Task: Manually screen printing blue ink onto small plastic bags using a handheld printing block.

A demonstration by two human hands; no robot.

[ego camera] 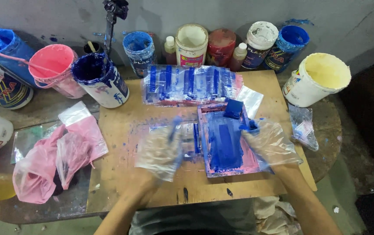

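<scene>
My bag-gloved right hand [270,141] gripped the blue-inked screen frame [228,141], while my blurred left hand's [160,152] grip I couldn't tell.

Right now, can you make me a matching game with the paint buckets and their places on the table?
Things:
1. pink bucket
2. cream-yellow bucket
3. small printing screen frame
4. pink plastic bag

Places:
A. far right, by the wall
B. between the two gloved hands
C. near left, off the wooden board
D. far left, beside a dark blue bucket

Pairs: 1-D, 2-A, 3-B, 4-C
</scene>
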